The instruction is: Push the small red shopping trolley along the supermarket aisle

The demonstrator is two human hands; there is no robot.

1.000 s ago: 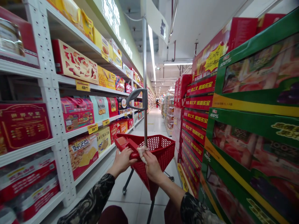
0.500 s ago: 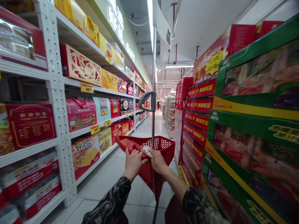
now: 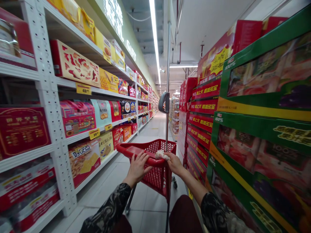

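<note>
Shifted right since the earlier frame, the red shopping cart (image 3: 157, 176) rolls on down the tiled aisle (image 3: 152, 129), the grip of the left hand (image 3: 137, 170) wrapped around its handle (image 3: 143, 156). The right hand (image 3: 174, 163) pinches a crumpled white tissue (image 3: 161, 154) against that bar, well apart from the shelved gift boxes (image 3: 75, 63).

The near shopping basket (image 3: 155, 178) is red moulded plastic with a glossy handle (image 3: 143, 157) and a smooth metal pole (image 3: 167, 58), the soft wad (image 3: 161, 154) on it looks like crumpled paper or cloth, the left shelving (image 3: 52, 110) is white painted perforated metal, the right cardboard boxes (image 3: 262, 142) have a glossy print, and the floor tiles (image 3: 150, 213) are polished.
</note>
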